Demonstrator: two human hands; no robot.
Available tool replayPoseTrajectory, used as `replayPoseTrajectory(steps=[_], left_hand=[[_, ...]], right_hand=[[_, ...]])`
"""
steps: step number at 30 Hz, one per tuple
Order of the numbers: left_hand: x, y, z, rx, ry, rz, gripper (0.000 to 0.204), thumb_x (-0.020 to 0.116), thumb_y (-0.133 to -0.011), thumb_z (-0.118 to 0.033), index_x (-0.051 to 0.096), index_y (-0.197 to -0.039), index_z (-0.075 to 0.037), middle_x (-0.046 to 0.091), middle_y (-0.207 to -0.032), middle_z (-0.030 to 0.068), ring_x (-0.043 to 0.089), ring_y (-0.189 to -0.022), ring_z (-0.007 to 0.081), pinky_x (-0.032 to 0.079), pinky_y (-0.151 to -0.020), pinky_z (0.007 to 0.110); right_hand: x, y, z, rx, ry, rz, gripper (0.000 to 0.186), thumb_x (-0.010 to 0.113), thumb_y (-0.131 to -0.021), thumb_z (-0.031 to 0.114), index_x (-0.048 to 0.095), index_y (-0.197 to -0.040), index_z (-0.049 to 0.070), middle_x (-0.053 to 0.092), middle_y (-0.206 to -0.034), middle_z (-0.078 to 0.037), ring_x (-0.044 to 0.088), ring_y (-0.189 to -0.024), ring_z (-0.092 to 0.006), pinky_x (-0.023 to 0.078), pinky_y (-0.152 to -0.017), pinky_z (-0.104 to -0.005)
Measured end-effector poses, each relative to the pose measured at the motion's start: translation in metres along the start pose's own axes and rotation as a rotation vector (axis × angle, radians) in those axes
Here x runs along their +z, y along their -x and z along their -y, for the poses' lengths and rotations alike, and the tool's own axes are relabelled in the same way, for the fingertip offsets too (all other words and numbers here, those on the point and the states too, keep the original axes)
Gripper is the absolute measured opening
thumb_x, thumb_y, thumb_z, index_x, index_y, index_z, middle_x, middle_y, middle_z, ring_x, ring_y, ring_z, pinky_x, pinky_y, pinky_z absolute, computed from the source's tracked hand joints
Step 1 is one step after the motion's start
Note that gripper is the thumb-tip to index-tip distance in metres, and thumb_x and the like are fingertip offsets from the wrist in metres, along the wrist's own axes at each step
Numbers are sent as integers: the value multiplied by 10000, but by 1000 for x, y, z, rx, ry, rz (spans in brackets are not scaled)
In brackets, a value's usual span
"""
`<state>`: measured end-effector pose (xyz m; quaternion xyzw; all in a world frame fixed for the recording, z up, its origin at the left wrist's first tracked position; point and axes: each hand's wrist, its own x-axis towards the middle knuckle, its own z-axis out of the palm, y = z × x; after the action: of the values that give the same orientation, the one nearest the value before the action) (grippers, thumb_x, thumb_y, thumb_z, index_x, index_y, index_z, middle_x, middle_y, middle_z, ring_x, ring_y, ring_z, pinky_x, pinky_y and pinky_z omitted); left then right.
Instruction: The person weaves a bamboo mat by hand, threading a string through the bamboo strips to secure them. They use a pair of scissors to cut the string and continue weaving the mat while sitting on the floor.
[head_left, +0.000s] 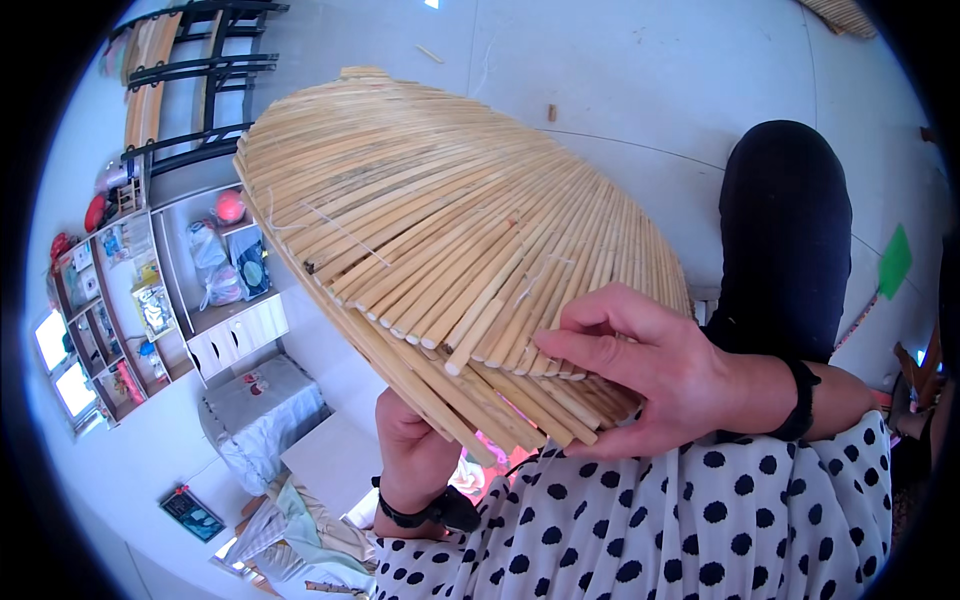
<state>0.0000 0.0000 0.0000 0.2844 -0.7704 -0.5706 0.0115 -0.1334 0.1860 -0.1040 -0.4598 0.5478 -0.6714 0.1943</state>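
Visibly curved, ribbed, tan stick mat [430, 200]; right hand [645, 360] clasping it, left hand [412, 450], grip hidden.

Pink ball [229, 206], plastic bag [208, 250] in shelf unit [258, 329].

we list: white garment [640, 525], black polka dots, gathered folds; left wristband [458, 512], black; right wristband [803, 400], black; trouser leg [785, 235], dark.

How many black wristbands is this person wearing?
2: one black wristband on the wrist of the left hand, another on that of the right hand. No others show.
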Motion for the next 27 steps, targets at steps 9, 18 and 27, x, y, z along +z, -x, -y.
replayPoseTrajectory(steps=[9, 18, 27], left_hand=[[-8, 0, 1, 18, -29, 77, 168, 588, -855, 72, 710, -965, 41, 725, -938, 68, 656, -869, 133, 514, -780, 276], [-12, 0, 1, -5, -4, 129, 180, 585, -856, 60, 702, -990, 40, 719, -948, 75, 660, -876, 150, 514, -788, 288], [-13, -2, 3, 2, 1, 138, 174, 582, -856, 53, 698, -985, 34, 714, -943, 77, 656, -863, 157, 509, -780, 284]], right_hand=[[0, 0, 2, 0, 10, -6, 687, 839, -718, 250, 561, -1237, -105, 531, -1116, -183, 585, -941, -285, 526, -786, -341], [0, 0, 4, 24, 16, -19, 716, 867, -681, 239, 579, -1250, -86, 545, -1098, -161, 590, -944, -263, 529, -788, -327], [0, 0, 5, 17, 7, -29, 676, 836, -714, 255, 566, -1228, -91, 530, -1095, -171, 580, -935, -284, 522, -785, -347]])
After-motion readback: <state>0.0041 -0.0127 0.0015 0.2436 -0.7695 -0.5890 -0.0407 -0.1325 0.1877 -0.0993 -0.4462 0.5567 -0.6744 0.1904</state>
